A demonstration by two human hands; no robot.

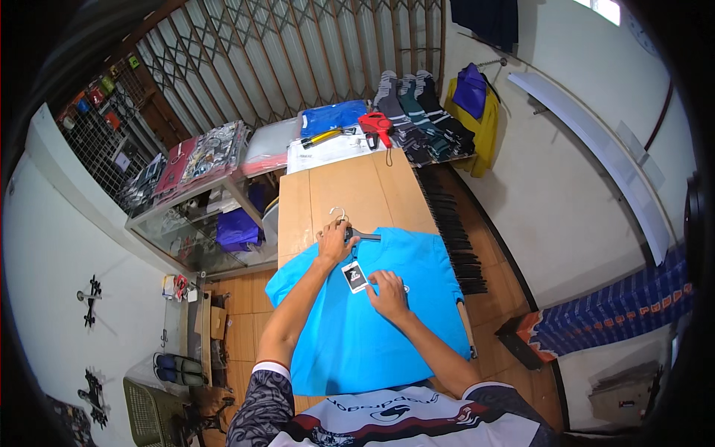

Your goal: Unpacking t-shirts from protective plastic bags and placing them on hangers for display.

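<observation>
A bright blue T-shirt (341, 335) lies spread over the cardboard-topped table in front of me, its collar end away from my body. In its neck sits a dark clothes hanger (368, 237) with a pale metal hook (337, 211). My left hand (335, 243) grips the hanger just below the hook. A hang tag (355, 277), dark with a white border, rests on the shirt's chest, tied by a dark cord. My right hand (388, 296) lies on the shirt beside the tag, fingers apart; whether its thumb touches the tag's edge I cannot tell. It partly covers a small white chest print.
Beyond the cardboard (352, 184) lie a red price-label gun (376, 127), a yellow utility knife (327, 137) and several socks (424, 117). A glass display case (190, 229) stands left. Many black hangers (463, 240) line the table's right side. A blue patterned box (603, 307) is farther right.
</observation>
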